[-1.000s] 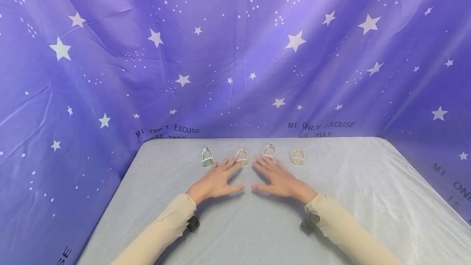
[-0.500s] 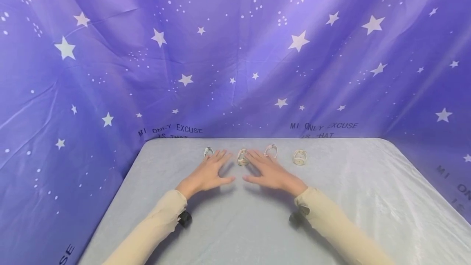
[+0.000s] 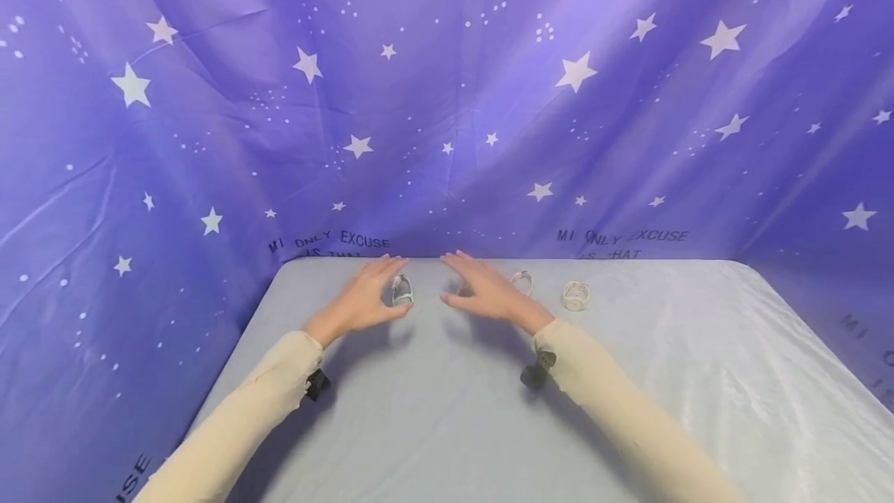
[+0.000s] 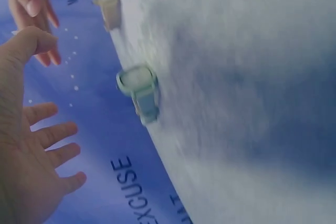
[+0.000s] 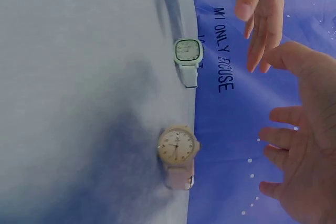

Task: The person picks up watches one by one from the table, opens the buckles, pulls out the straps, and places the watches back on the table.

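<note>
The left hand [image 3: 358,299] and right hand [image 3: 491,292] hover apart, palms inward, fingers spread. Below lies a grey desk [image 3: 447,418]; beyond hangs a starry purple curtain [image 3: 433,76].

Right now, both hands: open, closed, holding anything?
Left hand: open, holding nothing, near the green watch.
Right hand: open, holding nothing.

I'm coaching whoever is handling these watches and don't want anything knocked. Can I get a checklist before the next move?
1. Left hand holding nothing: ok.
2. Right hand holding nothing: ok.
3. Green watch clear of the fingers: ok, a gap shows in the left wrist view.
4. Beige watch uncovered in the head view: not ok, the right hand mostly hides it.
5. Rightmost watch dial readable: cannot tell, too small.
</note>
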Demonstrator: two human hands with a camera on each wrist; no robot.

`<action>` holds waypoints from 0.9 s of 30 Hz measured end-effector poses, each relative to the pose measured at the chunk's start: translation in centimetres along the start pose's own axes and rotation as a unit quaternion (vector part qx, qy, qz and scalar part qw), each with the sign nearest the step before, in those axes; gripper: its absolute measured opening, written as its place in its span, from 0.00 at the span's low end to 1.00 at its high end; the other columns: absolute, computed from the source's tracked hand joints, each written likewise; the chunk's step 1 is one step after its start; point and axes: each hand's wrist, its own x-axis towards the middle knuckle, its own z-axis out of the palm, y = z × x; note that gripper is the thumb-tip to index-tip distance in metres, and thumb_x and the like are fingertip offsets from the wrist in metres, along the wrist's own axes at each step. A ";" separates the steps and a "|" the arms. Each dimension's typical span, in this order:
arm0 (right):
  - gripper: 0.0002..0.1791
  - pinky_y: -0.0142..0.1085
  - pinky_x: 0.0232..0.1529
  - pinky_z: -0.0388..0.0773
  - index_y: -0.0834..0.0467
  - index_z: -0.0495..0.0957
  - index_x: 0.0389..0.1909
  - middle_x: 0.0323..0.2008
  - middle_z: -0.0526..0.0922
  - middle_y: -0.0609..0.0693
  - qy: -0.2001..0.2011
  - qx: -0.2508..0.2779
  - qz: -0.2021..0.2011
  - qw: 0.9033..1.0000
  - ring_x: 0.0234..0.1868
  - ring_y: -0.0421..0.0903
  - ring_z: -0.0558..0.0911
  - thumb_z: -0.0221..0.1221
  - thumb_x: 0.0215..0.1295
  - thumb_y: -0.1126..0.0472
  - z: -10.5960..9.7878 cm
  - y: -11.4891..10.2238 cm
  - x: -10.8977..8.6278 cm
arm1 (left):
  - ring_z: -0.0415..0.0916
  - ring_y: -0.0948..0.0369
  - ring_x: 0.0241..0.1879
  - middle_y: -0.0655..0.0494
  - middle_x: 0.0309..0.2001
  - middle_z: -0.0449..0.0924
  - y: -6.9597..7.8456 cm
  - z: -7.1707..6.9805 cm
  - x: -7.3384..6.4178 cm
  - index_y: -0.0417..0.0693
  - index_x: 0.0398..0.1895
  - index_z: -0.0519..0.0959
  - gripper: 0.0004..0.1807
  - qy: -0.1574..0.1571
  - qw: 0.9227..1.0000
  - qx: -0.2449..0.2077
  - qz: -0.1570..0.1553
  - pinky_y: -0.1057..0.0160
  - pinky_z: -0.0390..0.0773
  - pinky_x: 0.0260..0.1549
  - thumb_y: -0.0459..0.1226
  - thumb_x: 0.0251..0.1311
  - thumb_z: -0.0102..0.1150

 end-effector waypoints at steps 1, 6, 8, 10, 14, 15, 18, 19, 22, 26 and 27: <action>0.44 0.61 0.80 0.47 0.57 0.53 0.80 0.80 0.54 0.60 0.001 0.000 -0.005 1.000 0.81 0.61 0.52 0.56 0.71 0.41 -0.2 0.0 0.4 | 0.51 0.40 0.79 0.40 0.78 0.58 -0.2 -0.3 0.0 0.48 0.79 0.58 0.48 -0.003 1.000 0.003 0.000 0.35 0.49 0.77 0.55 0.61 0.66; 0.42 0.60 0.80 0.52 0.59 0.57 0.79 0.78 0.59 0.62 0.003 -0.003 -0.016 1.000 0.80 0.62 0.57 0.59 0.70 0.46 -0.5 -0.3 2.4 | 0.54 0.38 0.77 0.37 0.77 0.60 -1.2 -1.3 0.3 0.45 0.78 0.61 0.48 -0.013 1.000 0.014 -0.001 0.32 0.53 0.75 0.54 0.59 0.68; 0.41 0.60 0.79 0.53 0.58 0.58 0.78 0.78 0.60 0.62 0.004 0.000 -0.016 1.000 0.79 0.62 0.58 0.60 0.69 0.48 -0.4 -0.2 3.0 | 0.56 0.37 0.76 0.36 0.76 0.61 -1.6 -1.3 0.4 0.45 0.77 0.62 0.48 -0.014 1.000 0.014 -0.007 0.30 0.54 0.74 0.54 0.58 0.69; 0.41 0.59 0.79 0.54 0.57 0.59 0.78 0.77 0.61 0.61 0.003 0.000 -0.015 1.000 0.79 0.62 0.59 0.61 0.69 0.48 -0.1 -0.1 3.5 | 0.57 0.36 0.76 0.36 0.76 0.62 -2.0 -1.0 0.5 0.46 0.77 0.62 0.48 -0.015 1.000 0.008 -0.014 0.30 0.54 0.74 0.54 0.57 0.69; 0.41 0.57 0.79 0.56 0.57 0.61 0.77 0.76 0.64 0.60 0.000 -0.006 -0.009 1.000 0.78 0.61 0.61 0.62 0.66 0.49 0.9 0.4 4.3 | 0.58 0.37 0.76 0.38 0.76 0.62 -2.8 -0.2 0.7 0.45 0.77 0.62 0.48 -0.017 1.000 -0.001 -0.020 0.30 0.54 0.74 0.53 0.56 0.70; 0.41 0.58 0.79 0.56 0.58 0.61 0.77 0.76 0.65 0.60 0.000 -0.009 -0.009 1.000 0.78 0.61 0.62 0.63 0.66 0.49 1.1 0.5 4.5 | 0.58 0.38 0.76 0.39 0.76 0.63 -3.0 0.0 0.8 0.45 0.77 0.62 0.48 -0.016 1.000 -0.001 -0.021 0.30 0.54 0.74 0.52 0.56 0.70; 0.41 0.58 0.79 0.56 0.59 0.62 0.76 0.75 0.66 0.61 -0.006 -0.018 -0.007 1.000 0.78 0.61 0.62 0.63 0.65 0.51 1.9 0.5 5.0 | 0.58 0.39 0.76 0.39 0.76 0.63 -3.5 0.4 0.8 0.45 0.76 0.63 0.49 -0.012 1.000 0.002 -0.023 0.31 0.55 0.74 0.52 0.54 0.71; 0.40 0.57 0.79 0.56 0.59 0.62 0.76 0.75 0.66 0.61 -0.008 -0.021 -0.006 1.000 0.78 0.60 0.63 0.63 0.66 0.51 2.1 0.5 5.1 | 0.59 0.39 0.75 0.39 0.75 0.64 -3.6 0.6 0.8 0.45 0.76 0.63 0.49 -0.012 1.000 0.002 -0.026 0.32 0.55 0.74 0.51 0.53 0.71; 0.40 0.58 0.80 0.55 0.58 0.62 0.76 0.75 0.67 0.60 -0.013 -0.029 -0.007 0.999 0.78 0.60 0.63 0.63 0.66 0.50 2.8 0.5 5.5 | 0.59 0.39 0.75 0.39 0.75 0.64 -4.1 1.0 1.0 0.45 0.76 0.64 0.50 -0.015 0.999 0.002 -0.035 0.32 0.55 0.75 0.52 0.51 0.72; 0.41 0.60 0.79 0.54 0.58 0.62 0.76 0.74 0.68 0.59 -0.016 -0.043 -0.013 0.999 0.77 0.60 0.63 0.63 0.65 0.50 3.4 0.4 6.1 | 0.60 0.37 0.74 0.37 0.75 0.64 -4.7 1.5 1.1 0.44 0.76 0.64 0.50 -0.027 0.998 0.018 -0.045 0.32 0.56 0.74 0.54 0.50 0.70; 0.41 0.60 0.79 0.54 0.58 0.63 0.76 0.74 0.68 0.59 -0.017 -0.047 -0.014 0.999 0.77 0.60 0.63 0.63 0.65 0.50 3.5 0.4 6.2 | 0.60 0.36 0.74 0.36 0.74 0.64 -4.8 1.7 1.1 0.44 0.76 0.64 0.50 -0.030 0.998 0.024 -0.046 0.31 0.56 0.73 0.54 0.50 0.69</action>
